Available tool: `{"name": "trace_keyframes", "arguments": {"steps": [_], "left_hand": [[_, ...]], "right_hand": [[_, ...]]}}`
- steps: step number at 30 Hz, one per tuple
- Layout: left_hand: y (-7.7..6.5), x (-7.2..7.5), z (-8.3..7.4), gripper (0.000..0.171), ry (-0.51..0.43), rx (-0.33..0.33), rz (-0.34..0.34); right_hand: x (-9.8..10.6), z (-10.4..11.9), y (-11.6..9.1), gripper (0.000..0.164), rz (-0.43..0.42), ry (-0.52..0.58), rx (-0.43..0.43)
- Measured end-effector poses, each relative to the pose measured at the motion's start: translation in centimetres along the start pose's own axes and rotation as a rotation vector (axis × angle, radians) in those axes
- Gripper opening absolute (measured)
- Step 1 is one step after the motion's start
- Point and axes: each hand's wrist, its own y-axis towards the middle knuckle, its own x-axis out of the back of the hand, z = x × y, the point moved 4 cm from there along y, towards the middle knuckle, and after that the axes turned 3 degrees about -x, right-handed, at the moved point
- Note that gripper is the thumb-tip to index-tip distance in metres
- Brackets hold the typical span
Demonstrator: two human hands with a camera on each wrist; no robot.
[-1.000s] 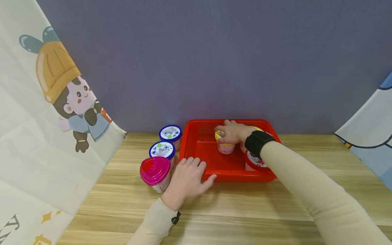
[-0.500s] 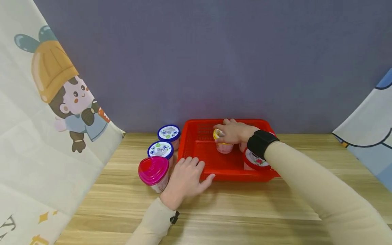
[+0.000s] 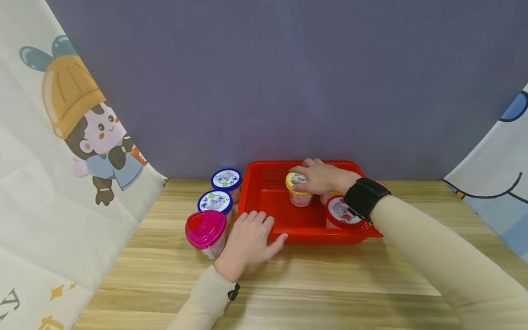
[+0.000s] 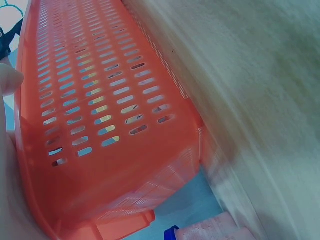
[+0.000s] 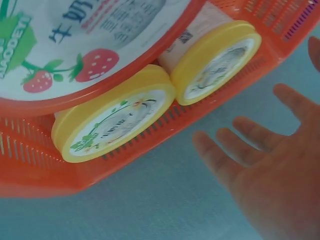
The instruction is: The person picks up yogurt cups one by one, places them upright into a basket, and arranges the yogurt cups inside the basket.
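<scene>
One small, round pink cup (image 3: 300, 199) with a yellow lid (image 3: 296, 178) stands in the red perforated plastic basket (image 3: 305, 237); your right hand (image 3: 319, 177) is spread above, holding nothing, your left hand (image 3: 247, 240) loose beside the rim. Likely light, smooth-walled: grasp its stiffer lid edge

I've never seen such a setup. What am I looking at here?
No machine here: a person's bare left hand and right hand do the work. The view of both arms comes from a camera on the head; the other two from wrist cameras, one per hand. On the wooden table stands a red basket with two yellow-lidded cups and a red-lidded cup inside. Left of it stand two blue-lidded cups and a pink-lidded cup. The left hand lies at the basket's near rim. The right hand is over a yellow-lidded cup, its fingers spread in its wrist view, so it seems to hold nothing.
</scene>
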Motion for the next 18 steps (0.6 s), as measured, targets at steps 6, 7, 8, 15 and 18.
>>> {"name": "trace_keyframes", "arguments": {"steps": [6,7,8,15,18], "left_hand": [[0.1,0.1,0.0,0.051,0.003,0.004,0.019],[0.1,0.1,0.0,0.051,0.002,0.004,0.017],[0.1,0.1,0.0,0.051,0.003,0.005,0.016],[0.0,0.1,-0.1,0.051,0.005,0.008,0.021],[-0.1,0.1,-0.2,0.051,0.008,0.012,0.026]], "right_hand": [[0.5,0.5,-1.8,0.07,-0.019,-0.004,0.022],[0.6,0.5,-2.0,0.071,-0.028,-0.014,0.021],[0.6,0.5,-2.3,0.072,-0.035,-0.022,0.018],[0.6,0.6,-4.5,0.082,-0.081,-0.079,0.02],[0.5,0.5,-5.5,0.085,-0.089,-0.094,0.019]]}}
